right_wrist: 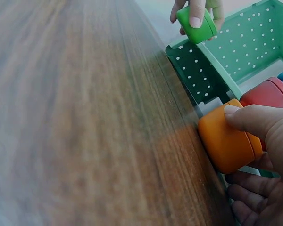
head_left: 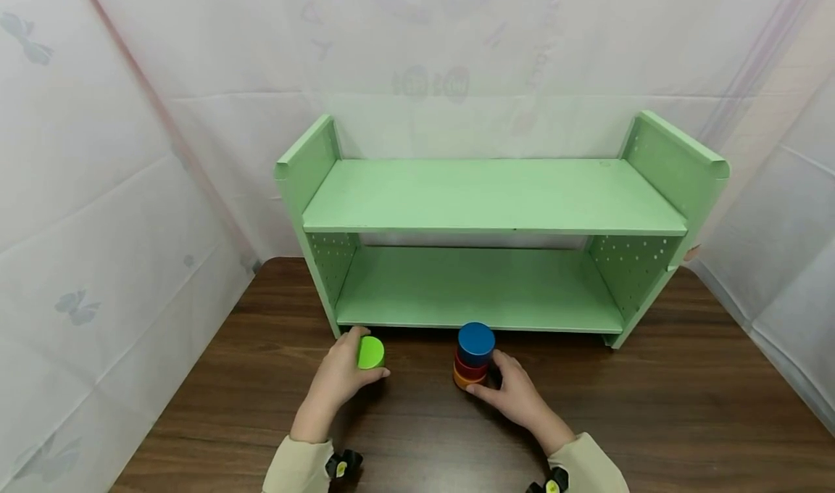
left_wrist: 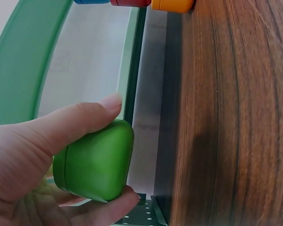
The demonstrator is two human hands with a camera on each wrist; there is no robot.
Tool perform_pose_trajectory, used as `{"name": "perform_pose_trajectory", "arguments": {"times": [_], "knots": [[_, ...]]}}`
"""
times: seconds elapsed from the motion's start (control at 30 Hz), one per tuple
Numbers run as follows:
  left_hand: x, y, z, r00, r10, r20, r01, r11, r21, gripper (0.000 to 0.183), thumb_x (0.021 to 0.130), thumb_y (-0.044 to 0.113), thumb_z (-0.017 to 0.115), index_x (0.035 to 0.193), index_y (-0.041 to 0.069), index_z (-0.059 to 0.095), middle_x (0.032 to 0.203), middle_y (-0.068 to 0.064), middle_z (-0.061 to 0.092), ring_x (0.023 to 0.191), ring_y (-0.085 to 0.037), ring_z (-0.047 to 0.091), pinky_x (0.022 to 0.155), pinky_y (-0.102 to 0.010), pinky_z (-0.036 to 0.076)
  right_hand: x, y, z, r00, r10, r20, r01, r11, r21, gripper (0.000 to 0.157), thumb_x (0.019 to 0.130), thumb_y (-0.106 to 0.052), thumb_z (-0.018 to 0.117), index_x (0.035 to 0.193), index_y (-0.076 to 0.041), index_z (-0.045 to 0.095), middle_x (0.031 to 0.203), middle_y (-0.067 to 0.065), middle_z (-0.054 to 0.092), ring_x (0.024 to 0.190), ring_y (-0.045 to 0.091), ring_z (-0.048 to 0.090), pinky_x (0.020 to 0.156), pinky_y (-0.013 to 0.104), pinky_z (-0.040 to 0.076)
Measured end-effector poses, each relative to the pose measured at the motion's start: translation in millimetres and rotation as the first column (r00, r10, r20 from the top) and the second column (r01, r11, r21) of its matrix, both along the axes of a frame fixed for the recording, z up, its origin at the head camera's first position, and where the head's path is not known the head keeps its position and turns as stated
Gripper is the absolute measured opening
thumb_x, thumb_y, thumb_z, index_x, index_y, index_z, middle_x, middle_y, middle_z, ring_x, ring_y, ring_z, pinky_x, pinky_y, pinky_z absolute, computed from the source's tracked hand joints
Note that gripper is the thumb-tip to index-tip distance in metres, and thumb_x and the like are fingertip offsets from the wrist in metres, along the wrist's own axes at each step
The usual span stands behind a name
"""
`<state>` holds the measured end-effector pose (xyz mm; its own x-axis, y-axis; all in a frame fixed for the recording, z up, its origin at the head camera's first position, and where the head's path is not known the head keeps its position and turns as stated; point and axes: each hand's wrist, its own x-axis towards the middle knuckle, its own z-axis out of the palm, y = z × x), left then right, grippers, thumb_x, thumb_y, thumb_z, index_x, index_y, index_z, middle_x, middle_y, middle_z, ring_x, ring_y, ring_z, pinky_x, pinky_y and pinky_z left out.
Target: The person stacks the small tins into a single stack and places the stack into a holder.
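Observation:
My left hand (head_left: pixel 335 375) grips a small green canister (left_wrist: pixel 96 162) between thumb and fingers. In the left wrist view, a gap shows between the canister and the wooden tabletop. On the right, an orange canister (right_wrist: pixel 224 136), a red canister (right_wrist: pixel 263 96) and a blue canister (head_left: pixel 476 339) form an upright stack, blue on top. My right hand (head_left: pixel 517 399) holds the orange one at the bottom, thumb on the near side and fingers round the far side. The stack's base is right at the tabletop. Both hands are in front of a green two-tier shelf (head_left: pixel 496 196).
The shelf stands at the back of the brown wooden table (head_left: pixel 417 435), its lower board (head_left: pixel 470 286) just beyond the hands. Perforated side panels (head_left: pixel 633 261) close its ends. White printed sheeting (head_left: pixel 196 116) hangs behind and at both sides.

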<state>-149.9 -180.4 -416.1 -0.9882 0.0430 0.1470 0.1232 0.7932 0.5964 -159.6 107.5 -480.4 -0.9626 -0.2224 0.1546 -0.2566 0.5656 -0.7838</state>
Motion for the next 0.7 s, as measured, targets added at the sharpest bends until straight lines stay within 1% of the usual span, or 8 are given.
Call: {"name": "perform_pose_trajectory", "arguments": {"times": [0.1, 0.23, 0.37, 0.5, 0.7], "knots": [[-0.3, 1.2, 0.1, 1.0, 0.009, -0.027, -0.009, 1.0, 0.0, 0.07, 0.069, 0.018, 0.085, 0.124, -0.004, 0.048, 0.102, -0.018, 0.06, 0.082, -0.026, 0.058, 0.067, -0.04, 0.049, 0.4, 0.1, 0.1, 1.0, 0.001, -0.001, -0.001, 1.0, 0.003, 0.058, 0.073, -0.026, 0.082, 0.122, -0.005, 0.058, 0.116, 0.011, 0.062, 0.113, 0.033, 0.054, 0.092, 0.051, 0.044], [-0.9, 2.7, 1.0, 0.998, 0.021, -0.055, -0.021, 1.0, 0.0, 0.071, 0.07, 0.019, 0.085, 0.124, -0.004, 0.046, 0.099, -0.018, 0.061, 0.084, -0.029, 0.06, 0.068, -0.042, 0.05, 0.1, 0.3, 0.2, 1.0, -0.001, -0.004, 0.001, 1.0, 0.005, 0.058, 0.073, -0.026, 0.082, 0.122, -0.005, 0.058, 0.116, 0.011, 0.063, 0.112, 0.033, 0.054, 0.092, 0.051, 0.044], [-1.4, 4.5, 2.1, 0.998, 0.029, -0.056, -0.028, 1.0, 0.01, 0.071, 0.07, 0.021, 0.085, 0.123, -0.005, 0.045, 0.094, -0.018, 0.061, 0.08, -0.027, 0.06, 0.067, -0.041, 0.049, -0.5, 0.4, 0.8, 1.0, -0.001, -0.004, 0.001, 1.0, 0.0, 0.057, 0.074, -0.025, 0.082, 0.121, -0.005, 0.058, 0.116, 0.011, 0.063, 0.112, 0.033, 0.054, 0.093, 0.051, 0.044], [-0.9, 6.6, 2.8, 0.998, 0.037, -0.054, -0.035, 0.999, 0.04, 0.071, 0.071, 0.022, 0.084, 0.124, -0.004, 0.044, 0.092, -0.018, 0.062, 0.078, -0.026, 0.06, 0.066, -0.04, 0.049, -0.4, 0.5, 0.3, 1.0, -0.001, -0.005, 0.001, 1.0, 0.003, 0.057, 0.073, -0.026, 0.082, 0.121, -0.005, 0.058, 0.116, 0.011, 0.063, 0.112, 0.032, 0.054, 0.092, 0.051, 0.044], [0.1, 9.5, 3.5, 0.997, 0.04, -0.072, -0.034, 0.995, 0.089, 0.063, 0.071, 0.021, 0.084, 0.117, -0.003, 0.049, 0.09, -0.014, 0.062, 0.076, -0.022, 0.059, 0.065, -0.035, 0.047, -0.1, 0.5, -0.8, 1.0, -0.002, -0.007, 0.002, 1.0, 0.002, 0.057, 0.073, -0.026, 0.082, 0.12, -0.005, 0.059, 0.115, 0.01, 0.063, 0.112, 0.032, 0.054, 0.093, 0.051, 0.044]]}}
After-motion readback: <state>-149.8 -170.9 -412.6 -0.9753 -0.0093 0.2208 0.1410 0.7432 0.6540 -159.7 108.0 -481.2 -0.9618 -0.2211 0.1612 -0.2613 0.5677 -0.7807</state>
